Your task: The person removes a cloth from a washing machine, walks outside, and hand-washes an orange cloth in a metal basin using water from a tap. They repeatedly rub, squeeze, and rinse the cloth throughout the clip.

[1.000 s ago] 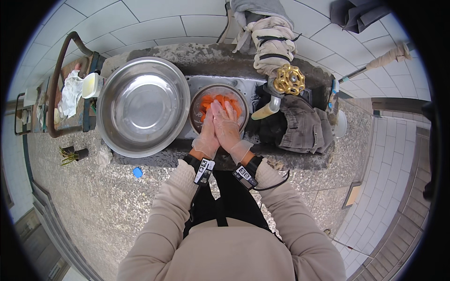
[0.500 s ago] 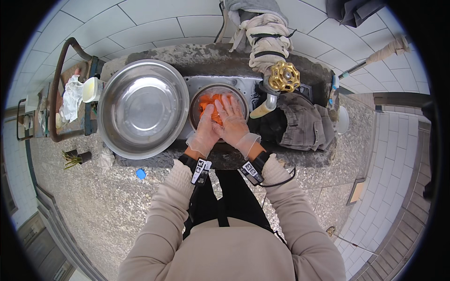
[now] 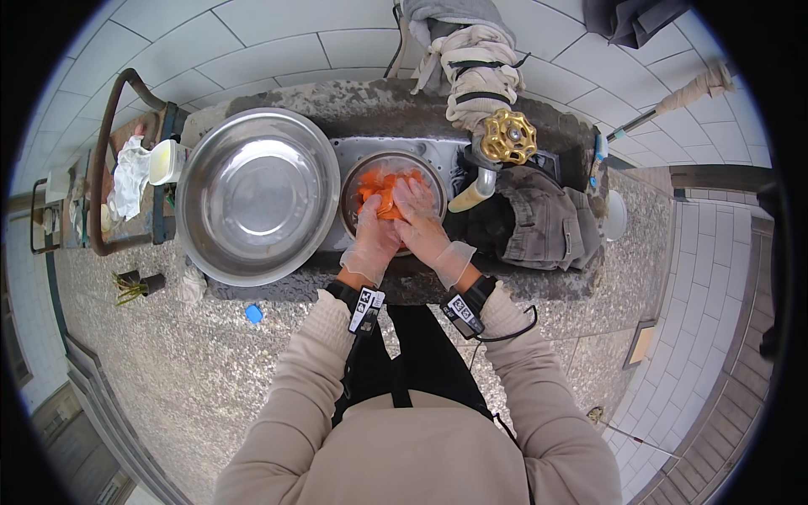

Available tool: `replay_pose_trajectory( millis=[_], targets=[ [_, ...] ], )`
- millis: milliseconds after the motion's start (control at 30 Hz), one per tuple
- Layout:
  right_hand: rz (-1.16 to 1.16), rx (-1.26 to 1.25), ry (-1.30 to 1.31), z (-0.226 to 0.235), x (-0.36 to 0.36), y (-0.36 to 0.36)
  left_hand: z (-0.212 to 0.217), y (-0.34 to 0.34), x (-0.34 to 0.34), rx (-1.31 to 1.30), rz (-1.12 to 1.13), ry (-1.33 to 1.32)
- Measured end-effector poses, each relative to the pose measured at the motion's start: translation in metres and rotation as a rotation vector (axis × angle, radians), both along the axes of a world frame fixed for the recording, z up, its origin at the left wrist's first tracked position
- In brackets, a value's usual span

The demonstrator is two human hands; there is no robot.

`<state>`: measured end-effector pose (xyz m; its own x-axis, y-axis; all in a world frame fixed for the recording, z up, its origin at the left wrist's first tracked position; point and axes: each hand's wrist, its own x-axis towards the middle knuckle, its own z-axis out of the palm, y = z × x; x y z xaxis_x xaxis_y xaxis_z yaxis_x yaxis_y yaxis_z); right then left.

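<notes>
A steel bowl (image 3: pixel 347 200) holds a heap of thin orange pieces (image 3: pixel 380 181) that look like sliced carrot. My left hand (image 3: pixel 374 234), in a clear plastic glove, reaches into the bowl's near side with its fingers closed round some pieces. Beside it my right hand (image 3: pixel 419 220), gloved the same way, curves its fingers over the right of the heap and presses pieces toward the left hand. Both hands touch each other low in the bowl, and the fingertips are partly hidden among the pieces.
Left of the bowl stands a large steel basin (image 3: pixel 198 198). Above right is a tap with a brass wheel handle (image 3: pixel 510 137), its spout (image 3: pixel 473 195) close to the bowl. Dark grey clothing (image 3: pixel 547 220) lies in the stone sink (image 3: pixel 353 105). A rusty-framed cart (image 3: pixel 101 194) is at left.
My right hand has shifted right and drawn back, its spread fingers now curling. My left hand has dropped slightly nearer me. More of the orange heap shows.
</notes>
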<state>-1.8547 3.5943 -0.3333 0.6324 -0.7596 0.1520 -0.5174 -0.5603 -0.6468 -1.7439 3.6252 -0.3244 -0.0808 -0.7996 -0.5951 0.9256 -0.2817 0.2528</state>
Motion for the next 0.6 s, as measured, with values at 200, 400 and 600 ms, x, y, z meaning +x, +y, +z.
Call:
replay_pose_trajectory(
  millis=[200, 400, 600],
  targets=[
    [-0.339, 0.253, 0.080, 0.010, 0.026, -0.026, 0.011, 0.003, -0.016, -0.035, -0.070, 0.037],
    [-0.035, 0.100, 0.021, 0.009, 0.026, -0.001, -0.001, 0.005, -0.003, 0.024, 0.058, 0.161],
    [-0.399, 1.376, -0.781, -0.033, 0.014, -0.046, 0.008, 0.002, -0.002, 0.089, 0.014, -0.141]
  ],
)
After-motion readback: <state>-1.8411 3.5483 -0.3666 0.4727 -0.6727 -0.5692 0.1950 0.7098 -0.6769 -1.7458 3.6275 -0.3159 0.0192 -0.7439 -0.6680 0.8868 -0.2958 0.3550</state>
